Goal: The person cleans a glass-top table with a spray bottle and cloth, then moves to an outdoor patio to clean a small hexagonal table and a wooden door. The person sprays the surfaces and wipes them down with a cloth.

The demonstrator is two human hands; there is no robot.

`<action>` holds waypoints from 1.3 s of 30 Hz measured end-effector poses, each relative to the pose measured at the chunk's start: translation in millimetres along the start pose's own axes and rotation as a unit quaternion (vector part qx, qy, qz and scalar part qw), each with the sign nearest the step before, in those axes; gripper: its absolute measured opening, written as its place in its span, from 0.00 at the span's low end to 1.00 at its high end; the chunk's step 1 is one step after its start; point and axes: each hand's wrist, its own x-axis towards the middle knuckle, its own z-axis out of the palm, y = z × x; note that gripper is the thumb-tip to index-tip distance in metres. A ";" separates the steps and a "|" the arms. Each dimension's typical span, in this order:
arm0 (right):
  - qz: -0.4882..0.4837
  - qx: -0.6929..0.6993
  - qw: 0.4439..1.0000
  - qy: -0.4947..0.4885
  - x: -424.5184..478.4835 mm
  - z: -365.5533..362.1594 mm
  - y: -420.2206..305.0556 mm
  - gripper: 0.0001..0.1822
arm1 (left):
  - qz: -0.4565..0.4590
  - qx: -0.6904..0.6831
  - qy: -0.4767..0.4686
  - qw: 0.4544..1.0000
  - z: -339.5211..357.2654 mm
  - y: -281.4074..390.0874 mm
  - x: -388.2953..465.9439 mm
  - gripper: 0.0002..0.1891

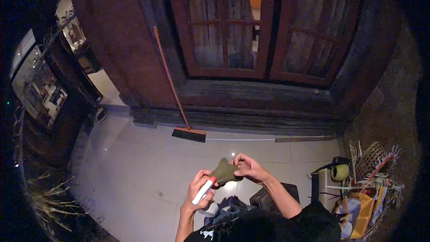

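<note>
My left hand (199,191) holds a slim white tube with a red cap (204,191), which slants across the palm. The same hand also grips the near left edge of an olive-green piece of cloth (223,173). On the other side, my right hand (252,169) pinches the cloth's right edge between thumb and fingers. The cloth hangs bunched between both hands, above the tiled floor and in front of my body. Whether it is a cap, a pouch or something else, I cannot tell. Below my left hand a white rounded object (211,209) is partly hidden.
A push broom (188,134) with a long handle leans against the wall below a curtained window (228,40). A dark box (292,191) stands beside my right forearm. Woven baskets (371,158), a green round object (340,172) and yellow-and-white fabric (359,213) lie right. Dry stalks (55,203) stick out left.
</note>
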 end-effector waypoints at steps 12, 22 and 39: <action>-0.028 -0.005 0.996 0.082 120.3 -91.6 -16.7 0.20 | 0.036 -0.077 -0.070 0.994 -41.5 -75.6 168.0 0.14; -0.051 -0.226 0.959 0.164 224.8 -104.5 -26.3 0.48 | 0.165 0.026 -0.311 0.936 -110.7 -89.1 344.7 0.21; -0.199 -0.576 0.655 0.447 193.2 -169.4 -165.5 0.13 | 0.239 0.076 -0.437 0.864 -10.6 -34.1 475.9 0.25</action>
